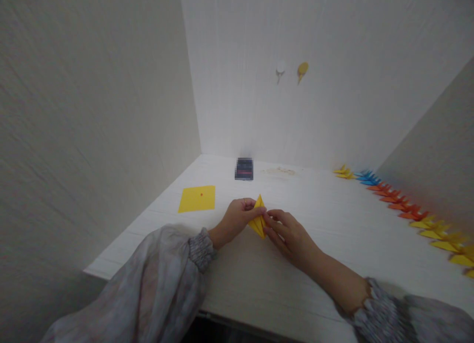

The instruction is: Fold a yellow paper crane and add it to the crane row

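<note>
A partly folded piece of yellow origami paper (258, 217), a narrow diamond shape, is held just above the white table (333, 219) at its middle. My left hand (237, 218) pinches its left side with curled fingers. My right hand (289, 233) grips its right side, thumb and fingertips pressed on the paper. Both hands meet at the fold.
A flat yellow paper square (197, 198) lies at the left. A small dark box (244, 168) stands near the back wall. A row of several folded paper figures (411, 212), yellow, blue and orange, runs along the right wall. Two hooks (291, 71) hang on the back wall.
</note>
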The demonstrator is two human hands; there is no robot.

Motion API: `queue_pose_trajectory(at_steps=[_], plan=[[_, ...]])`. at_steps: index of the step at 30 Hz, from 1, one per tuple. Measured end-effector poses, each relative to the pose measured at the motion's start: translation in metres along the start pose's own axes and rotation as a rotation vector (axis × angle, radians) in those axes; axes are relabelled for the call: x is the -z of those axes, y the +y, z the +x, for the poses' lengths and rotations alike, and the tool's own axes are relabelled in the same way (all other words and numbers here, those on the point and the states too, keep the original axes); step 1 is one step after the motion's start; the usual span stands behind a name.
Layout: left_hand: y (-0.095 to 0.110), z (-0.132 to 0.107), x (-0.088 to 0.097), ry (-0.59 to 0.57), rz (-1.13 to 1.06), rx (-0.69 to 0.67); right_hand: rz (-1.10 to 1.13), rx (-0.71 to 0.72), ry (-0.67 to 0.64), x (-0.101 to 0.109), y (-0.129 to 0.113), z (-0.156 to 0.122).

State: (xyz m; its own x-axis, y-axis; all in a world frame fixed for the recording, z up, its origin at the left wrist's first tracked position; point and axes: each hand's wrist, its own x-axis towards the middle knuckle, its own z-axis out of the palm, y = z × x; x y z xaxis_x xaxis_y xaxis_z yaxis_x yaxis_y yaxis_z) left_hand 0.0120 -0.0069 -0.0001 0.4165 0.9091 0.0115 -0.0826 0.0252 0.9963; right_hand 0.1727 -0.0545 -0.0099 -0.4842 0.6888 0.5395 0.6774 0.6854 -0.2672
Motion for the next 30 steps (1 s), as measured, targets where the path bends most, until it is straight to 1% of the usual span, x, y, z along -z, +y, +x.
queue_pose_trajectory(at_steps=[2,5,7,10,12,14,16,24,30], plan=[[-0.001,0.001,0.000,-0.001,0.013,0.007,0.083,-0.031,0.007,0.001,-0.001,0.001],[-0.002,0.002,0.000,-0.003,0.032,0.007,0.294,-0.114,0.052,0.002,-0.002,0.003],[-0.002,0.002,0.000,-0.019,0.040,-0.001,0.427,-0.221,0.117,0.002,0.000,0.004],[-0.002,0.000,-0.001,-0.065,0.039,-0.012,0.612,-0.435,0.207,-0.004,0.005,0.005],[-0.001,-0.001,-0.002,-0.092,0.046,-0.018,0.757,-0.526,0.189,-0.009,0.008,0.004],[-0.001,-0.002,-0.001,-0.116,0.058,-0.027,0.848,-0.565,0.142,-0.014,0.010,0.003],[-0.001,-0.002,-0.001,-0.135,0.070,-0.031,0.876,-0.583,0.122,-0.017,0.011,0.003],[-0.004,-0.001,-0.001,-0.181,0.059,-0.006,0.829,-0.610,0.130,-0.017,0.010,0.002],[-0.002,-0.003,-0.002,-0.306,-0.064,0.021,0.765,-0.635,0.156,-0.016,0.011,0.002]])
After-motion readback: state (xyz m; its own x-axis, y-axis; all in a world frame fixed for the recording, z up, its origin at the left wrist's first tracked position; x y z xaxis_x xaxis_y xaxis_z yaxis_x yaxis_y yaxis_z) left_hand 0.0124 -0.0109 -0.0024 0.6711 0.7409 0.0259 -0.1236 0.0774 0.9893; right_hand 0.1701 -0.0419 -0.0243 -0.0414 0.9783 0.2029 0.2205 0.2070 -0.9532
